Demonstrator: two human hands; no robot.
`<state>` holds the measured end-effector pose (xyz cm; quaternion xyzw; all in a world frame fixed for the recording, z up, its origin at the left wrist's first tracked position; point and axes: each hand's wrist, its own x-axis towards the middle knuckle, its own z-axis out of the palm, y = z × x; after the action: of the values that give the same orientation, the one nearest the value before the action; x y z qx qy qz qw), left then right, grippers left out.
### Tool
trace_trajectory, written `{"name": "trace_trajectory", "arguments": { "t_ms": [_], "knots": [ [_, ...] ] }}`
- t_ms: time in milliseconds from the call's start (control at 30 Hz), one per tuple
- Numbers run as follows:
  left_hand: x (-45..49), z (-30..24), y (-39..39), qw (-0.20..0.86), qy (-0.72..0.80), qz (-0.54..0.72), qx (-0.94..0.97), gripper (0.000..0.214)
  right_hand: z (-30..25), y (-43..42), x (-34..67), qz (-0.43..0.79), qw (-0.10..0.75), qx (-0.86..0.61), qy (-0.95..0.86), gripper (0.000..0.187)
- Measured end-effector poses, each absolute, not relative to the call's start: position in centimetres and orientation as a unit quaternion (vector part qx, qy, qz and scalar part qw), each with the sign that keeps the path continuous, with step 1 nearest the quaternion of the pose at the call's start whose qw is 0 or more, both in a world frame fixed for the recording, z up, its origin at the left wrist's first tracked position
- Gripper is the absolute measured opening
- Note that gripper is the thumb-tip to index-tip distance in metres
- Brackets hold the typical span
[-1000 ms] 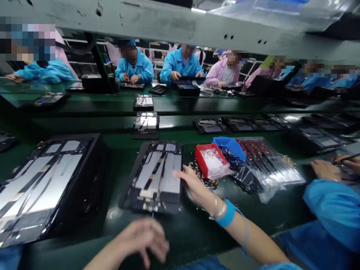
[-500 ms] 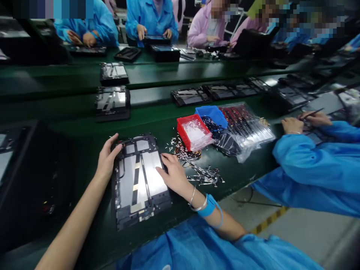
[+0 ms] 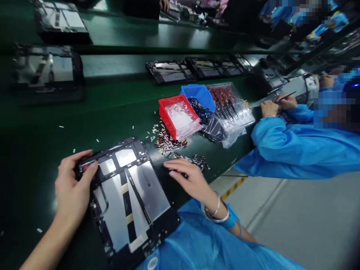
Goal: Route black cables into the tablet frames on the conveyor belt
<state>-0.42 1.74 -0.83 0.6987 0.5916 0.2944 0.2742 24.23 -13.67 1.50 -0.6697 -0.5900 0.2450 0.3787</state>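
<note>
My left hand (image 3: 74,187) grips the top left corner of an opened tablet (image 3: 150,187), thumb on top beside a small red part. The tablet lies tilted towards me, showing silver battery panels, black-and-gold strips and dark circuit edges. To its right, my right hand (image 3: 194,182) is off the tablet, fingers stretched out and a little apart. Close beyond those fingertips lies a small pile of thin cables (image 3: 201,162). A second heap of small cables with white and orange ends (image 3: 168,144) sits further back.
Behind the heaps stand a red bin (image 3: 165,116) of small white pieces and a blue bin (image 3: 201,93) of black cables. A clear tray (image 3: 239,108) of red-and-black parts is beside them. More opened tablets (image 3: 171,71) line the bench. A co-worker's blue sleeve (image 3: 281,146) is at right.
My right hand has let go of the tablet's right edge and moved right, towards the cables. The tablet has come nearer and turned slightly, my left hand still on it. The view has tilted down.
</note>
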Motion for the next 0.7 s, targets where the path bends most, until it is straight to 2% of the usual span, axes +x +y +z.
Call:
{"name": "trace_trajectory", "arguments": {
  "t_ms": [67, 167, 300, 400, 500, 700],
  "knots": [
    [0.1, -0.2, 1.9, 0.304, 0.606, 0.285, 0.677, 0.042, 2.2, -14.8, 26.8, 0.144, 0.365, -0.729, -0.561, 0.015],
    [0.5, 0.3, 1.8, 0.33, 0.618, 0.286, 0.654, 0.043, 2.8, -15.7, 30.1, 0.03, 0.253, -0.777, -0.575, 0.014],
    [0.5, 0.0, 1.7, 0.342, 0.631, 0.303, 0.626, 0.046, 2.2, -15.3, 31.4, -0.014, 0.089, -0.726, -0.682, 0.012],
    [0.3, -0.3, 1.6, 0.345, 0.63, 0.309, 0.624, 0.045, 1.6, -14.5, 30.8, -0.039, 0.007, -0.701, -0.712, 0.011],
    [0.3, -0.2, 1.6, 0.34, 0.626, 0.308, 0.631, 0.044, 1.4, -14.0, 30.5, -0.052, -0.024, -0.693, -0.718, 0.015],
    [0.3, 0.6, 1.9, 0.332, 0.633, 0.267, 0.646, 0.045, 2.2, -14.0, 30.6, -0.069, -0.034, -0.687, -0.723, 0.017]
  ]
}}
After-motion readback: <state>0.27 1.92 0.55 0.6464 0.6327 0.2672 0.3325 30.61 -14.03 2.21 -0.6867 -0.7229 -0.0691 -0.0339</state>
